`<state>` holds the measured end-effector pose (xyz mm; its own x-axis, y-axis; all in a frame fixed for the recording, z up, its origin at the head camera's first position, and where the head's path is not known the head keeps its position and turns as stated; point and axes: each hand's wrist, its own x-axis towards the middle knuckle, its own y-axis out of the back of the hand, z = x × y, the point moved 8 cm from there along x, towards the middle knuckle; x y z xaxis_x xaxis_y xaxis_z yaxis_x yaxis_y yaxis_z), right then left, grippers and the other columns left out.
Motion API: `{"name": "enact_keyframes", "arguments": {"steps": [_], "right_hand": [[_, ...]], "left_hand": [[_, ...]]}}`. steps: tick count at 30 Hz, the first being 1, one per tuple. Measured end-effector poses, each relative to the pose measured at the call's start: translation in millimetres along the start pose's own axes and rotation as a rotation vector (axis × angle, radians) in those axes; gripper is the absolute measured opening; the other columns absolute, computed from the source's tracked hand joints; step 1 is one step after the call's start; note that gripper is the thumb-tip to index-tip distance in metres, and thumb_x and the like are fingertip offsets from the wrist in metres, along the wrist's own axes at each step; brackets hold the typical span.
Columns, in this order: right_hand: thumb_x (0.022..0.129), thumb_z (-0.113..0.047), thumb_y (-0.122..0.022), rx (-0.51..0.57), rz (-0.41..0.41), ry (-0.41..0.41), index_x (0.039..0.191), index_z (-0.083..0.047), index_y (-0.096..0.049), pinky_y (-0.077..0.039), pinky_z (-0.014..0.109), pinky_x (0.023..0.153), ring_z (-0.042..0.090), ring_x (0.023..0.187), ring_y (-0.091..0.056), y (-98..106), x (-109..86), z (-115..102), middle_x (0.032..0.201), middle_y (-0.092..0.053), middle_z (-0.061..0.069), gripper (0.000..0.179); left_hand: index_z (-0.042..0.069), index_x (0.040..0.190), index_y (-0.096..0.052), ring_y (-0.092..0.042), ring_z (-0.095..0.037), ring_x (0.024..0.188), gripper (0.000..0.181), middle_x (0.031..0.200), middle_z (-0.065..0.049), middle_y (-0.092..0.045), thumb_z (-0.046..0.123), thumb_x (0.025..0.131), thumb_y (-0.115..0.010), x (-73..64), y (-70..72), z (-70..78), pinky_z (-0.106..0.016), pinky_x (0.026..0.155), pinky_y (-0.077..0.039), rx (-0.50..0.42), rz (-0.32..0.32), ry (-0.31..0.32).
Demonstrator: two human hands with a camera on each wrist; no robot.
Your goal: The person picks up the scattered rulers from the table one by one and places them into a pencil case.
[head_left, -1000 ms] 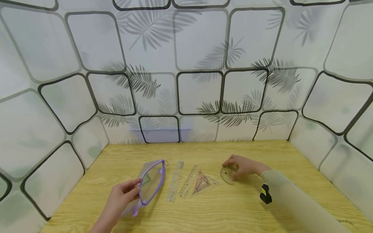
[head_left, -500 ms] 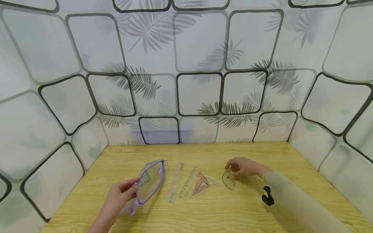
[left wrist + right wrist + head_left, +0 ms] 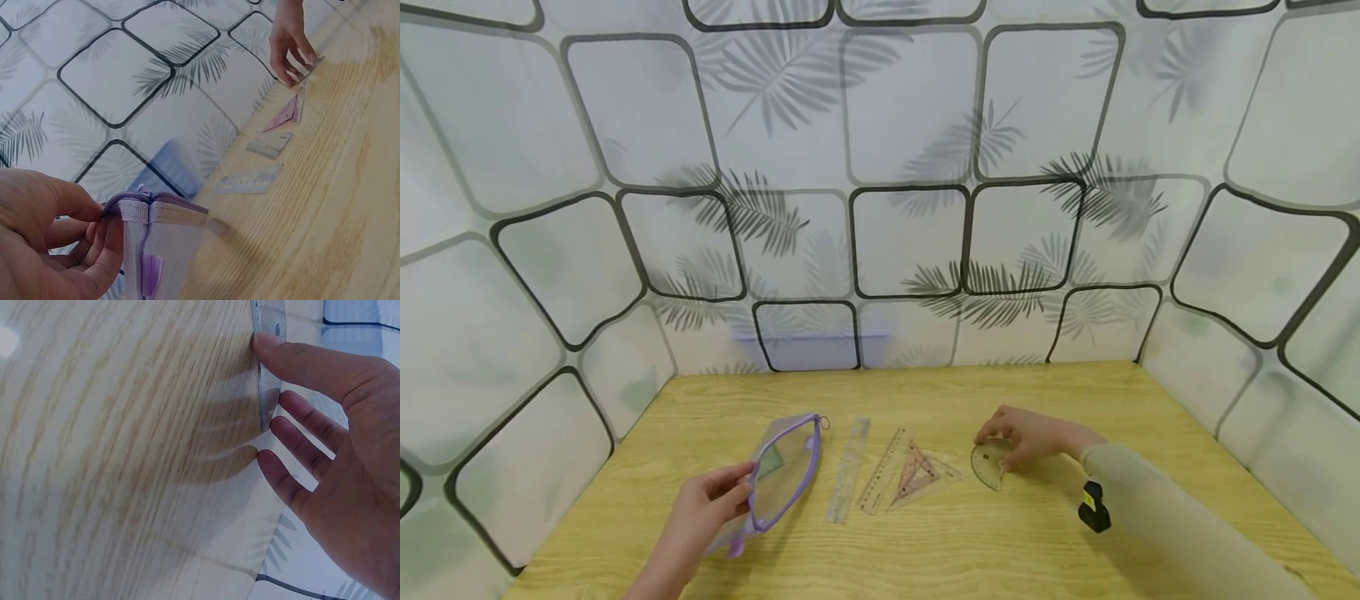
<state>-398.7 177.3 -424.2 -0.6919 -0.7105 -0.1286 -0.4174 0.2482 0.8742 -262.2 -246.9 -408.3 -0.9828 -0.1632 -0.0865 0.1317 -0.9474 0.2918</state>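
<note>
My left hand (image 3: 700, 504) pinches the rim of a see-through zip pouch (image 3: 786, 479) with purple edging, and its mouth gapes toward the right. A green piece (image 3: 771, 461) shows through the pouch's side. In the left wrist view the thumb and fingers hold the pouch's purple zip edge (image 3: 178, 204). My right hand (image 3: 1037, 435) is at a clear protractor (image 3: 987, 467) lying on the table. In the right wrist view the thumb touches one edge of the protractor (image 3: 270, 369), and fingertips meet the opposite edge.
Between the hands lie a long clear ruler (image 3: 848, 471), a shorter ruler (image 3: 882, 471), a pink set square (image 3: 916, 473) and a clear set square (image 3: 943, 471) overlapping it. Patterned cloth walls (image 3: 910, 242) enclose the wooden table (image 3: 910, 554) at the back and sides.
The protractor has slid slightly toward the front of the table. My right fingers shifted off it, then back around its edges. The left hand and pouch have stayed nearly still.
</note>
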Motion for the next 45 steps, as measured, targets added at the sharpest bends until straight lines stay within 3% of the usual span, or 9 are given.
{"name": "enact_keyframes", "arguments": {"steps": [7,18,26,37,45], "right_hand": [[0.080,-0.016,-0.079,-0.044,-0.005,0.011,0.117,-0.014,-0.063,-0.050,0.048,0.094,0.027,0.107,-0.054,1.9,4.1,-2.1,0.114,-0.054,0.007,0.041],[0.078,-0.019,-0.082,0.009,0.020,-0.054,0.114,-0.013,-0.059,-0.048,0.040,0.087,0.021,0.102,-0.053,3.7,2.6,4.5,0.110,-0.056,0.008,0.043],[0.078,-0.017,-0.082,0.072,0.031,-0.069,0.114,-0.010,-0.061,-0.044,0.027,0.077,0.017,0.091,-0.049,0.9,2.3,10.5,0.103,-0.058,0.005,0.042],[0.083,-0.013,-0.078,0.082,0.058,-0.015,0.114,-0.008,-0.060,-0.048,0.027,0.074,0.016,0.089,-0.053,4.0,0.9,4.8,0.100,-0.060,0.008,0.036],[0.092,-0.009,-0.068,0.076,0.117,0.061,0.109,-0.008,-0.067,-0.052,0.023,0.070,0.006,0.082,-0.059,8.9,1.3,4.2,0.092,-0.067,0.005,0.017]], "left_hand": [[-0.011,0.132,-0.055,-0.071,-0.024,0.097,0.037,0.119,-0.022,-0.068,0.003,0.098,-0.056,-0.6,-2.3,-0.9,-0.028,0.078,-0.062,-0.007,0.002,0.011],[-0.011,0.132,-0.056,-0.070,-0.020,0.094,0.037,0.112,-0.016,-0.070,0.002,0.097,-0.057,-0.6,-4.4,-0.6,-0.028,0.078,-0.062,-0.003,-0.010,0.002],[-0.011,0.131,-0.056,-0.070,-0.022,0.096,0.036,0.113,-0.018,-0.069,0.001,0.097,-0.057,-1.3,-6.2,-2.5,-0.028,0.078,-0.062,-0.005,-0.006,0.000],[-0.009,0.133,-0.056,-0.071,-0.022,0.095,0.037,0.117,-0.019,-0.069,0.005,0.099,-0.056,-0.5,-5.2,-1.3,-0.030,0.079,-0.062,-0.008,0.001,0.026],[-0.009,0.133,-0.056,-0.071,-0.022,0.094,0.037,0.115,-0.018,-0.069,0.004,0.099,-0.056,-0.5,-3.9,-1.5,-0.029,0.078,-0.062,-0.010,0.008,0.030]]}}
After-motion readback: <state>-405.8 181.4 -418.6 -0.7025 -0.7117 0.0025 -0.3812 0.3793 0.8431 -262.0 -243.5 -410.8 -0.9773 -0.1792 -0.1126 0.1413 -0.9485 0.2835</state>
